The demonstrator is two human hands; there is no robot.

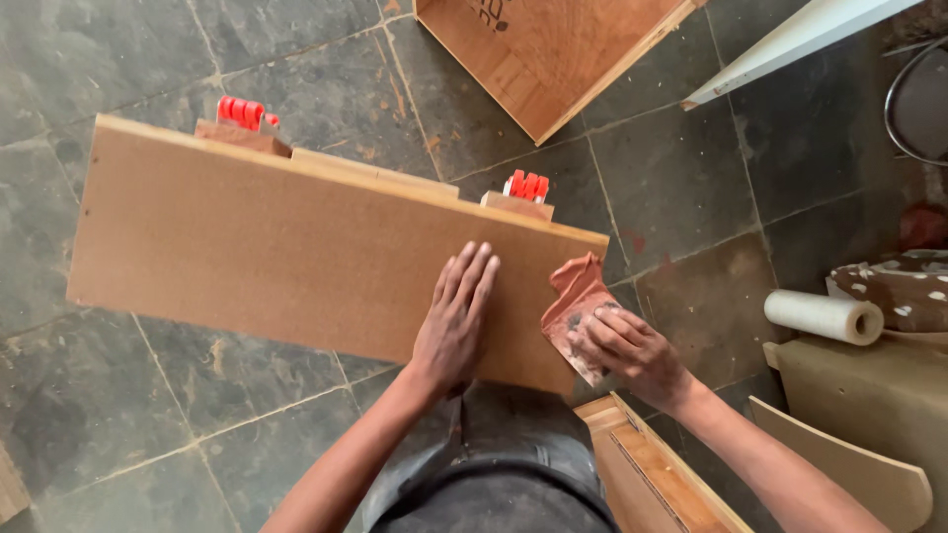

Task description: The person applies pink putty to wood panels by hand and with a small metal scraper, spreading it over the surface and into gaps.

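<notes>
A long brown fibreboard panel [257, 247] lies across the middle of the view, raised above the stone floor. My left hand [454, 316] rests flat on it near its right end, fingers together and pointing away from me. At the panel's right edge my right hand [624, 350] presses a crumpled piece of reddish sandpaper [573, 296] against the board's end. Two red clamps [242, 112] [526, 186] with small wood blocks grip the panel's far edge.
A plywood box [553, 59] lies on the grey tiled floor [691, 168] at the top. A white board [790, 44] leans in at top right. A white roll [825, 316] sits on brown boards at right. Wooden pieces [652, 474] lie beside my legs.
</notes>
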